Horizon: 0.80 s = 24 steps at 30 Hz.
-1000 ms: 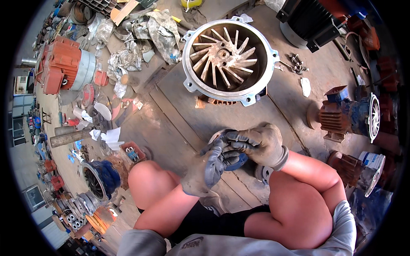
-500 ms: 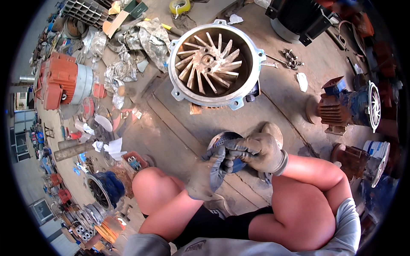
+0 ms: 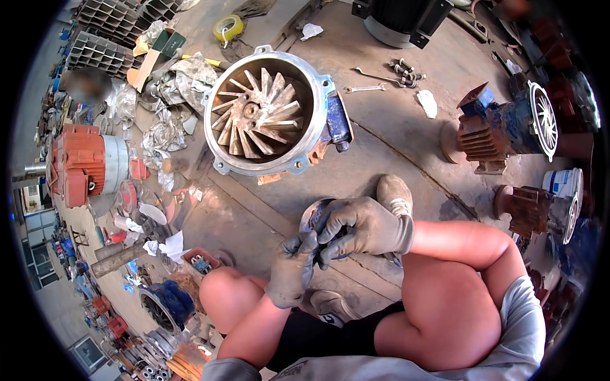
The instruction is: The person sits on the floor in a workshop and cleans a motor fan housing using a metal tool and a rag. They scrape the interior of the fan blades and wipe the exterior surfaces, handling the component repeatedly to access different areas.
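My gloved left hand (image 3: 292, 268) and my gloved right hand (image 3: 365, 230) meet in front of my knees, fingers curled together at the tips. Thumb and fingers are closed on each; a small dark thing may lie between them, too hidden to name. Behind the fingers shows part of a round, rimmed object (image 3: 311, 214), blue in places; my hands cover most of it. Just beyond lies a round metal housing (image 3: 214, 136) with its open side up. Inside it sits a rusty bladed impeller (image 3: 252, 111); a blue box (image 3: 340, 124) juts from the housing's right side.
Wrenches (image 3: 365, 87) and several bolts (image 3: 406, 71) lie right of the housing. Rusty blue motors (image 3: 489, 136) stand at the right, a red motor (image 3: 82, 165) at the left. Crumpled plastic (image 3: 162, 136) and yellow tape (image 3: 227, 28) lie on the far left floor. My shoe (image 3: 395, 193) is beside my right hand.
The view has turned, so the housing appears further left. My right hand has shifted left and its fingers have changed their grip, covering more of the round object.
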Tool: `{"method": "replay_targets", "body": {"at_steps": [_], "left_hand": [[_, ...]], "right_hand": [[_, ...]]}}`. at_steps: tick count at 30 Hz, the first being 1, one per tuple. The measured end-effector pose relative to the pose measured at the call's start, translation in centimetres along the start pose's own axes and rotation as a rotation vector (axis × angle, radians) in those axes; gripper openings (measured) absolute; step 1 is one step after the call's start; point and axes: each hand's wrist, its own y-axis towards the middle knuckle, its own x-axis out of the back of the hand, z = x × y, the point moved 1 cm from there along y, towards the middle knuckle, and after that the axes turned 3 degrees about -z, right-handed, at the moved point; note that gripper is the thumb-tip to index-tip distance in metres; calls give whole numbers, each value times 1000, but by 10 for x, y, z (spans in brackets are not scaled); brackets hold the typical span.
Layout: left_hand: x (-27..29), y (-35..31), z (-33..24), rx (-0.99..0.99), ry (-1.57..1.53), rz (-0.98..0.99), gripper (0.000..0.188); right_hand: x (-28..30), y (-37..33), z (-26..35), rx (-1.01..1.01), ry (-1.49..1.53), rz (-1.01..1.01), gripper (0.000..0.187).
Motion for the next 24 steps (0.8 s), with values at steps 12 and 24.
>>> {"method": "replay_targets", "body": {"at_steps": [12,24], "left_hand": [[-11,-6,-16,143,192,168,44],[-13,-1,-9,43,90,59,47]], "right_hand": [[8,-10,4,-114,-71,34,40],[125,104,13,-94,-601,-425,23]]}}
